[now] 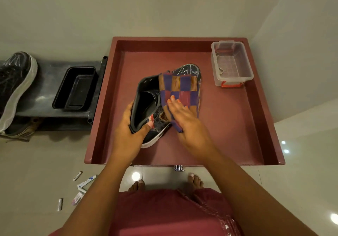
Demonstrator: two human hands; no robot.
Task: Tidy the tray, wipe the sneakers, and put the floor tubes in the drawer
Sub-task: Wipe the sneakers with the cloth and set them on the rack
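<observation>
Left hand [130,126] curled in a grip, right hand [182,115] flat, fingers straight, pressing down

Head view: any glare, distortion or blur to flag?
Head view: bright ceiling-light spots glare on the glossy floor; wide-angle lens bows the drawer edges; right hand on the checked cloth looks slightly soft; sneaker and left hand reasonably sharp.

landmark: maroon tray [263,118] | blocked: sneaker [155,111] and checked cloth [180,91] at its middle — clear plastic box [231,63] in far right corner | free: bare floor along near edge, right side, far left corner
</observation>
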